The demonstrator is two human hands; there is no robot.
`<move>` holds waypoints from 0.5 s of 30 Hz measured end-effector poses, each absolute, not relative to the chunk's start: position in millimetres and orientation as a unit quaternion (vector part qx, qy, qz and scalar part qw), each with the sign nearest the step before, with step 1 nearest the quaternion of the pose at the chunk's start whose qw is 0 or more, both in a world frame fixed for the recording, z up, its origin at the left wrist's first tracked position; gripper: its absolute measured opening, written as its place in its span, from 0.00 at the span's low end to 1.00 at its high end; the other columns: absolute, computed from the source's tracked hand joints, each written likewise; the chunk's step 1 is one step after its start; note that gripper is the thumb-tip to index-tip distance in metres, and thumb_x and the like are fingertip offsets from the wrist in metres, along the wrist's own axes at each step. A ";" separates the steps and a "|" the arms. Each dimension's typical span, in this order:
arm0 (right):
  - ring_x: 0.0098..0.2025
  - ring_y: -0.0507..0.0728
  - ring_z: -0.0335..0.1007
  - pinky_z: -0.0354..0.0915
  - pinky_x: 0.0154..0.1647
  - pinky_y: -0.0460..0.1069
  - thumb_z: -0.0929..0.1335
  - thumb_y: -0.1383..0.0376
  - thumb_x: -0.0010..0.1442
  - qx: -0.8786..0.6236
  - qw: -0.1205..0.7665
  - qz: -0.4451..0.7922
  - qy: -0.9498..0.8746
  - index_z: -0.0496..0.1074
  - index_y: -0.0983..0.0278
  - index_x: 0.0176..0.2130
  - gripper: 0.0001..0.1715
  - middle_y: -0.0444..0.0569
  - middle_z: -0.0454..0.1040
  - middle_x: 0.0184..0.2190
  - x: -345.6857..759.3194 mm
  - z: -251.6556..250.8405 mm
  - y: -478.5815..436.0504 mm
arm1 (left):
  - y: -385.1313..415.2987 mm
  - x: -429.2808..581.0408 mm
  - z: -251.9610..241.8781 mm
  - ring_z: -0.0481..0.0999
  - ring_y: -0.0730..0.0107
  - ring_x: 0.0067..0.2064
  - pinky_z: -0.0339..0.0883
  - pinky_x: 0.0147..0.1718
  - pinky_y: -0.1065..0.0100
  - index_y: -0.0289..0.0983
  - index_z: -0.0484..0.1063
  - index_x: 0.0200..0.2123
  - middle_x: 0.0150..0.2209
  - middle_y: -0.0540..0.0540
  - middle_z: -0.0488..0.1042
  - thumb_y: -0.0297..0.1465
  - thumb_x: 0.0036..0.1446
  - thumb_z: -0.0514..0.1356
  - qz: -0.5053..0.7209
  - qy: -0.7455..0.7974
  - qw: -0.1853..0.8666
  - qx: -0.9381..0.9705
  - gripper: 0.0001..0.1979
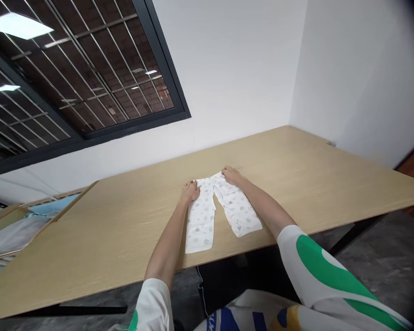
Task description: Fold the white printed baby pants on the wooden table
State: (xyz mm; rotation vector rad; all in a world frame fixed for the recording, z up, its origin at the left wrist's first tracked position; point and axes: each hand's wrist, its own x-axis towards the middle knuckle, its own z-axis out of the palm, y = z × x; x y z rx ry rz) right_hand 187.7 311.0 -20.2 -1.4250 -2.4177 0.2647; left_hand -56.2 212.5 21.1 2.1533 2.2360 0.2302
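A small pair of white pants point(200, 220) with a light animal print lies flat on the wooden table, its waistband away from me and its two legs spread toward me. At the left end of the waistband, my left hand point(192, 191) has its fingers closed on the cloth. My right hand point(232, 175) holds the right end of the waistband, fingers bent over the fabric. The fingertips of both hands are partly hidden. Bare wood shows between the pant legs.
The wooden table point(124, 230) reaches to the white wall point(234, 69) behind. At the left stands a wooden bin point(69, 207) with folded cloth and bagged items. A barred window point(89, 69) is above. The table's front edge runs close to me.
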 end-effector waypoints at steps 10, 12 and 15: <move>0.58 0.62 0.63 0.58 0.62 0.53 0.62 0.70 0.70 -0.511 0.177 0.129 -0.831 0.75 0.65 0.58 0.21 0.59 0.65 0.60 201.4 -24.4 321.7 | 131.8 56.7 27.4 0.79 0.60 0.43 0.70 0.44 0.65 0.39 0.76 0.41 0.42 0.43 0.81 0.48 0.65 0.59 0.047 0.602 0.176 0.778 0.18; 0.59 0.63 0.62 0.57 0.63 0.54 0.63 0.67 0.71 -0.508 0.170 0.136 -0.833 0.76 0.64 0.58 0.21 0.60 0.66 0.61 204.8 -25.7 322.3 | 101.5 85.8 18.3 0.78 0.61 0.35 0.69 0.37 0.64 0.40 0.75 0.35 0.34 0.45 0.80 0.52 0.64 0.57 0.025 0.526 0.246 0.814 0.21; 0.59 0.63 0.63 0.57 0.63 0.53 0.63 0.67 0.71 -0.513 0.166 0.145 -0.829 0.73 0.66 0.62 0.23 0.62 0.66 0.62 206.9 -25.2 324.8 | 68.1 120.5 5.0 0.80 0.54 0.36 0.69 0.38 0.59 0.40 0.74 0.33 0.33 0.40 0.80 0.52 0.63 0.58 0.075 0.498 0.205 0.839 0.21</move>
